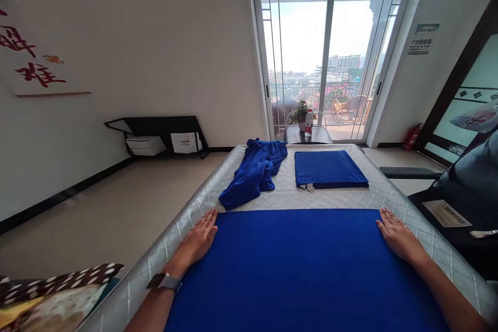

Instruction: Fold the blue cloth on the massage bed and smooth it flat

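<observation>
A large blue cloth [299, 270] is spread smooth over the near part of a white quilted mattress [412, 212]. My left hand [200, 236] lies flat with fingers stretched at its far left corner; a watch is on that wrist. At the far right corner my right hand [399, 233] rests flat, fingers extended. Beyond the cloth's straight far edge, a crumpled blue cloth [259, 171] lies on the left and a neatly folded blue cloth [330, 168] with a white tag on the right. Neither hand grips anything.
A black rack [163, 127] with white boxes stands by the left wall. Behind the mattress are a small table [311, 137] with a bottle [308, 123] and plant. Patterned fabric [58, 295] is at lower left, a dark chair [439, 197] at right.
</observation>
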Demonstrator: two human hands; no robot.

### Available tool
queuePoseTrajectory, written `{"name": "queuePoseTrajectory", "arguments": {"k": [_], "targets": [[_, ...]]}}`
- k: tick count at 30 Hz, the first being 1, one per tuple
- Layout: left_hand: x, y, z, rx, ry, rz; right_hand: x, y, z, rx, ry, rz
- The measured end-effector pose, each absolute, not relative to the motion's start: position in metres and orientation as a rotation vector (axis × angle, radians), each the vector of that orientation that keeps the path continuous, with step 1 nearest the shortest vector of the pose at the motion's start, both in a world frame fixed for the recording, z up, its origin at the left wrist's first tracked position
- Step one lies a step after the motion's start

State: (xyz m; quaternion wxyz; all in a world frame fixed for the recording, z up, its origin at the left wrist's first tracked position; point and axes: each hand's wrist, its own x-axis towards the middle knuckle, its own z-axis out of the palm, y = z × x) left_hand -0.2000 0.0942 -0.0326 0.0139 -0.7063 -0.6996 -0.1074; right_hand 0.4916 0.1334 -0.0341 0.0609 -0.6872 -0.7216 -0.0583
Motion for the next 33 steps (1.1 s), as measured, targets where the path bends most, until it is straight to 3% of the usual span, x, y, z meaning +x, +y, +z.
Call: {"name": "queuePoseTrajectory", "arguments": {"k": [14, 21, 24, 28, 33], "targets": [[-0.203, 0.099, -0.041, -2.177, -2.126, -0.369, 0.494, 0.137, -0.039, -2.127, -2.148, -0.183], [-0.181, 0.086, -0.011, -2.128, -2.114, -0.373, 0.470, 0.119, -0.008, -2.081, -2.165, -0.250], [-0.145, 0.082, 0.010, -2.267, -2.011, -0.356, 0.430, 0.107, 0.017, -1.957, -2.268, -0.213], [-0.055, 0.085, 0.028, -2.558, -1.751, -0.301, 0.342, 0.090, 0.042, -1.772, -2.432, 0.084], [0.059, 0.092, 0.023, -2.721, -1.528, -0.394, 0.249, 0.085, 0.043, -1.580, -2.523, 0.273]]}}
